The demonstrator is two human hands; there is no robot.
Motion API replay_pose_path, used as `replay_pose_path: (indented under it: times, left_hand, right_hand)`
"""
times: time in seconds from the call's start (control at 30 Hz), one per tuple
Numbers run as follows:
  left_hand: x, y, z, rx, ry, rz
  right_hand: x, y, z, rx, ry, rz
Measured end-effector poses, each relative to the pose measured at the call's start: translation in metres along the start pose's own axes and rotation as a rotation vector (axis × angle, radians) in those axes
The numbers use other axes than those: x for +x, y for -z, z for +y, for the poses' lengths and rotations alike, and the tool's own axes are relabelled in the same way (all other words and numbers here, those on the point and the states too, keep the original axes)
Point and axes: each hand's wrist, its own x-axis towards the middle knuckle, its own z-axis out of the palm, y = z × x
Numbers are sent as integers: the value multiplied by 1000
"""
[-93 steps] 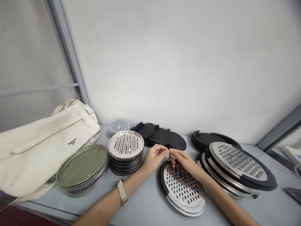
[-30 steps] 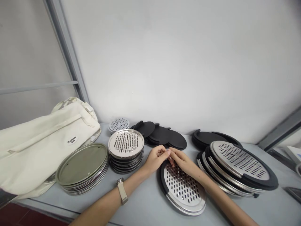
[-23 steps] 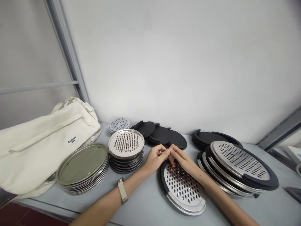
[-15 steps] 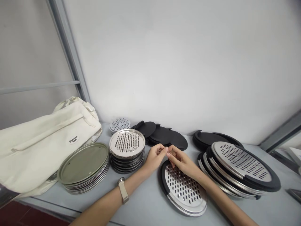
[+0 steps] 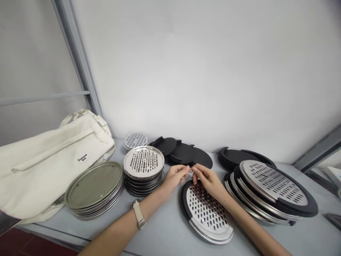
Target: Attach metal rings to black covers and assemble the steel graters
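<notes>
Small ring [image 5: 190, 170], pinched from both sides

Head view, clock centred on the ring: your left hand [image 5: 173, 179] pinches its edge from nine o'clock, your right hand [image 5: 209, 180] from three, probably so neither side slips. The perforated plate [image 5: 210, 211] lies below your right hand, at five. A silver-topped stack [image 5: 144, 162] stands at nine, a black-rimmed pile [image 5: 274, 183] at three, well apart, seemingly to leave your forearms room.

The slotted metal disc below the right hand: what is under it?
Under the slotted metal disc, a second metal rim shows along the near edge, above the grey table. Everything further in is covered.
</notes>
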Motion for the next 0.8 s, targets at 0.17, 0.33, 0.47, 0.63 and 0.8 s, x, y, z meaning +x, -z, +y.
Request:
replay_pose_path:
  times: [0.17, 0.33, 0.47, 0.63, 0.8]
  left_hand:
    - [2, 1, -2, -121, 112, -75]
    - [-1, 0, 4, -98, 150, -102]
    - [-3, 1, 5, -33, 130, -105]
    - [-2, 2, 3, -6, 113, -111]
    - [0, 4, 0, -21, 125, -122]
  right_hand:
    - [0, 1, 2, -31, 7, -9]
    - [-2, 2, 3, -135, 54, -73]
    - [-2, 3, 3, -311, 151, -70]
    - [-1, 6, 7, -439, 188, -89]
    - [-2, 8, 6, -376, 196, -116]
